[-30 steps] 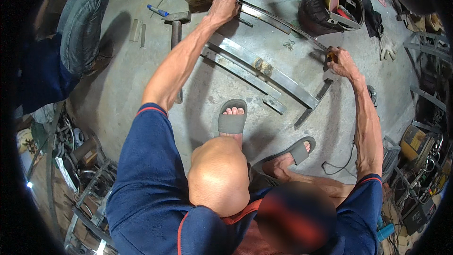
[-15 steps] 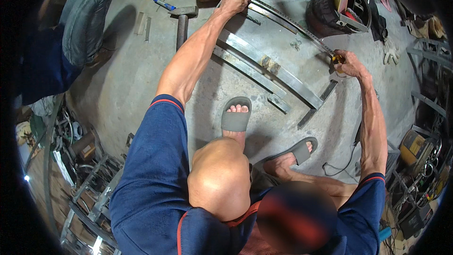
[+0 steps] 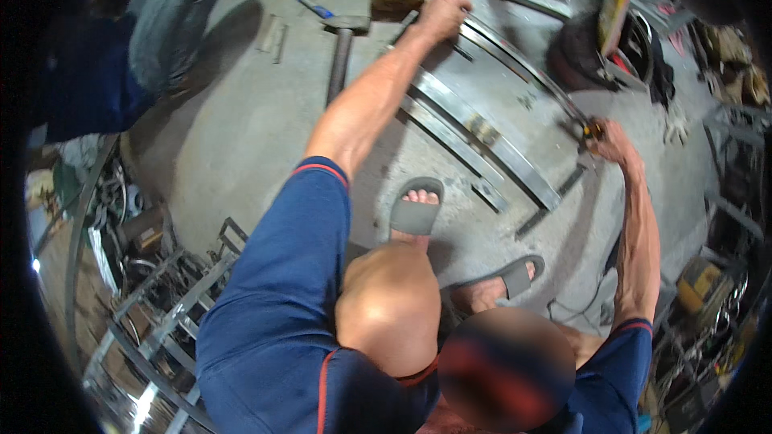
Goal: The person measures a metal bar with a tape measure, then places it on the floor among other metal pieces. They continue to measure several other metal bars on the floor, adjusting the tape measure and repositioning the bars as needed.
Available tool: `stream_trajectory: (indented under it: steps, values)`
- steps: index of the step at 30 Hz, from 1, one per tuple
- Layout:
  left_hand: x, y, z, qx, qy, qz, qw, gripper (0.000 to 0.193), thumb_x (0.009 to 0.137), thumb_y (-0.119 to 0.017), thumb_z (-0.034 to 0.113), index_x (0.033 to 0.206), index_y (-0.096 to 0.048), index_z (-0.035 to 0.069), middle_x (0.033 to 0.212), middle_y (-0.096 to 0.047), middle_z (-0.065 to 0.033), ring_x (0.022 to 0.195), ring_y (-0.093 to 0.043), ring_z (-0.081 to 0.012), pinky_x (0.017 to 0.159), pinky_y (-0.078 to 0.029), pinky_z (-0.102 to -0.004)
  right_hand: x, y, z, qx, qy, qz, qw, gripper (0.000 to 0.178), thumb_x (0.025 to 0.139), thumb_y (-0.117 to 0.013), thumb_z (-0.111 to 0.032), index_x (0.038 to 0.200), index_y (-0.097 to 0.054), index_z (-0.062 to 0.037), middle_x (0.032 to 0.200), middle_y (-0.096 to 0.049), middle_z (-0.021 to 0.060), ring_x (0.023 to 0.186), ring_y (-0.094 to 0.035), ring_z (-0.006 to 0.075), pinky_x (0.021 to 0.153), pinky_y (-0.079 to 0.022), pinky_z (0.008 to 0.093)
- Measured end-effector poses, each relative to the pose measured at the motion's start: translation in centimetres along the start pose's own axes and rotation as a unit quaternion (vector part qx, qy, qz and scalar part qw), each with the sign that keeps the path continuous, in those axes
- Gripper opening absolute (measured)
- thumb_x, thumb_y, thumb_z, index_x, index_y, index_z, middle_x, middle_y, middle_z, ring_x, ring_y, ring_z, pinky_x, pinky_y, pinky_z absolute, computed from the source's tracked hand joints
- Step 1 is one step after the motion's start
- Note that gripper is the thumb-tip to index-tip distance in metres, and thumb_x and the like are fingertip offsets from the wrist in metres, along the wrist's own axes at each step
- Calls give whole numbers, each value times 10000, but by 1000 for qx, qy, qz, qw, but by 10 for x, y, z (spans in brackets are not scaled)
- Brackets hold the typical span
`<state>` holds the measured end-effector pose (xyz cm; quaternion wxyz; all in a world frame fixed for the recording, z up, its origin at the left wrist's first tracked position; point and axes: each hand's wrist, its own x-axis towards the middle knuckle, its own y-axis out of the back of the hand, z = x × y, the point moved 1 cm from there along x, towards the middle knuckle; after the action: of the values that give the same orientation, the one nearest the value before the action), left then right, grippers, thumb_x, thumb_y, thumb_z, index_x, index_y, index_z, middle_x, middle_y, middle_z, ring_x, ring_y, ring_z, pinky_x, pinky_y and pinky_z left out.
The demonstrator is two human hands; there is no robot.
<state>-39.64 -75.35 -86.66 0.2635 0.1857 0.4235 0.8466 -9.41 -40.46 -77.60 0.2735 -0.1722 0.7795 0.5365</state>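
My right hand (image 3: 617, 143) grips a yellow-and-black tape measure (image 3: 593, 130) at the right. From it the metal tape blade (image 3: 555, 90) runs up and left to my left hand (image 3: 443, 16), whose fingers are closed at the blade's far end; the exact grip is blurred. Beside the blade lies a narrow steel bar (image 3: 503, 56). Closer to my feet, a wider square steel tube (image 3: 482, 130) and a thinner one (image 3: 450, 142) lie on the floor. A dark flat bar (image 3: 563, 186) crosses under the wide tube's near end.
A hammer (image 3: 342, 56) and a blue marker (image 3: 314, 6) lie left of my left hand, near a box (image 3: 394, 4) of small metal parts. A black bucket (image 3: 581, 52) stands at the far right. Another person's leg (image 3: 177, 24) is at upper left. Metal frames (image 3: 161, 329) crowd the lower left.
The whole view has shifted, so the floor and things appear further right and lower. Both hands stay at the two ends of the stretched tape.
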Motion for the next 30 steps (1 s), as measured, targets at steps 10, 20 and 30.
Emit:
stream_trajectory:
  steps: [10, 20, 30]
  values:
    - [-14, 12, 8, 6, -36, 91, 995, 239, 827, -739, 97, 1063, -776, 99, 1009, -760, -147, 954, -729, -335, 883, -576, -414, 0, -19, 17, 2, 47, 97, 994, 327, 726, -690, -155, 994, -630, 22, 884, -667, 263, 904, -633, 474, 791, -506, 506]
    - [-191, 21, 114, -186, 113, 38, 975, 132, 849, -701, 100, 952, -748, 32, 802, -739, -93, 689, -665, -126, 659, -540, -304, -3, -29, 18, 33, 25, 91, 995, 447, 760, -723, -122, 1176, -649, 23, 938, -684, 276, 918, -683, 424, 813, -528, 474]
    - [-252, 12, 136, -294, 236, 110, 920, 154, 857, -738, 75, 999, -757, 19, 730, -676, -48, 629, -592, -95, 615, -502, -268, -4, -29, 13, 21, 9, 82, 996, 455, 760, -733, -130, 1188, -658, 6, 1103, -692, 229, 991, -678, 364, 886, -531, 448]
